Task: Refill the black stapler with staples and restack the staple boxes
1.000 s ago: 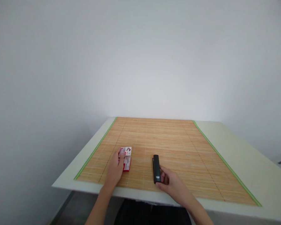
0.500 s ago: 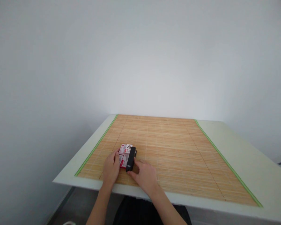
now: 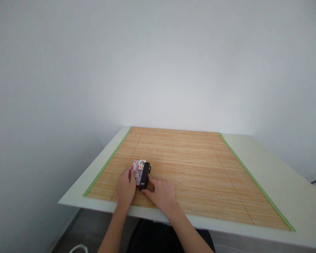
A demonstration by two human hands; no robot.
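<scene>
A black stapler [image 3: 144,175] lies lengthwise on the bamboo mat, its long side against a group of small red-and-white boxes [image 3: 138,173], which look like staple boxes. My right hand [image 3: 162,191] holds the stapler from the right, thumb at its near end and fingers along its side. From the left, my left hand [image 3: 125,186] curls around the boxes and covers part of them. Something small and dark shows by its fingers, too small to make out. Boxes and stapler sit side by side between my two hands.
The bamboo mat [image 3: 184,165] with green edging covers much of the white table [image 3: 252,151]. A white wall [image 3: 173,70] rises behind the table. The table's front edge runs just below my wrists. A white curved object [image 3: 79,247] shows at floor level, lower left.
The stapler and the boxes have shifted slightly left, with my right hand following. My left hand stays almost in place at the boxes. The view has tilted a little.
</scene>
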